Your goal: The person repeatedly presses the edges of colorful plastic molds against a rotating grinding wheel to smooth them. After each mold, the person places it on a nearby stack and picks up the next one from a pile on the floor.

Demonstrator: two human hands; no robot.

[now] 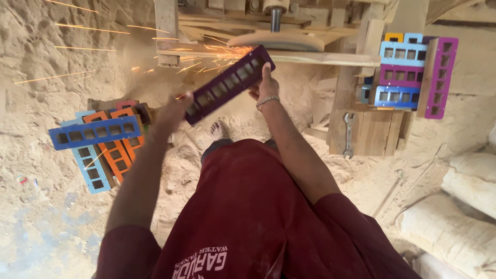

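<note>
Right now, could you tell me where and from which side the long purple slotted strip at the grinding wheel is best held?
The purple strip is long and narrow, tilted with its far end at the grinding wheel, where sparks fly left. A grip at both ends seems best, as shown: left hand on the low near end, right hand from below near the high end, clear of the sparking edge.

I count one purple slotted frame [230,84] in the middle, roughly six coloured frames [95,133] stacked at the left, about six more [408,72] far right, one spanner [349,135].
</note>
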